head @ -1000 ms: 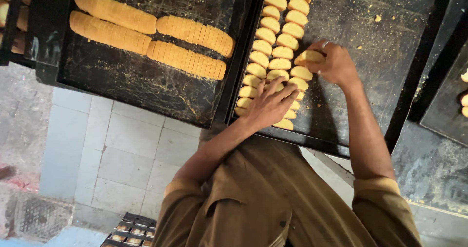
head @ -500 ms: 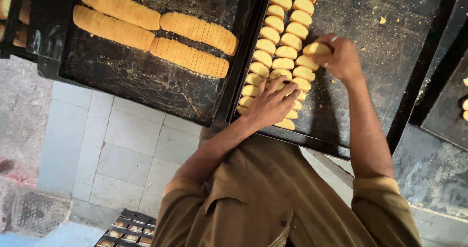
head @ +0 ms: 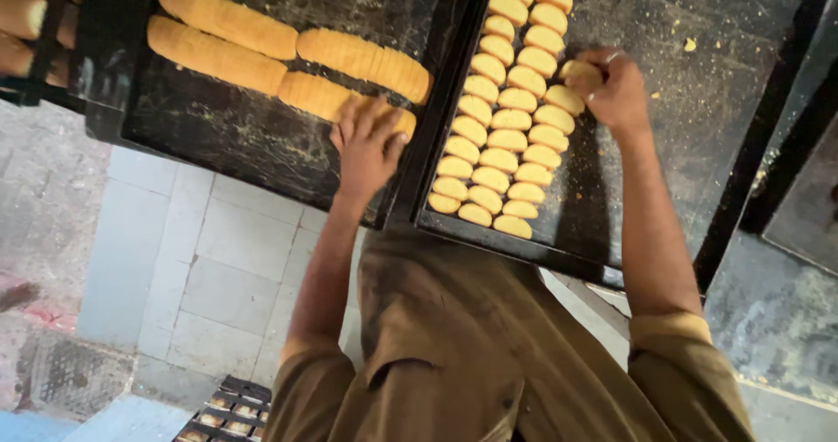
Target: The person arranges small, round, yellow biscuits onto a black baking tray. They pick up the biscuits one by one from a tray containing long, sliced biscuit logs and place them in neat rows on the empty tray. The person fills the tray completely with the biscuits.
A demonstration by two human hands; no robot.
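Left hand [head: 367, 145] touches sliced loaf [head: 349, 102]; right hand [head: 615, 89] grips biscuit [head: 578, 71].

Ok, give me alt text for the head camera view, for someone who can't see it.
Seen from above, a person in a brown shirt rests the left hand on a row of stacked rusk slices in one dark tray, while the right hand grips a slice beside laid-out slices on a second tray. Grey floor tiles show below.
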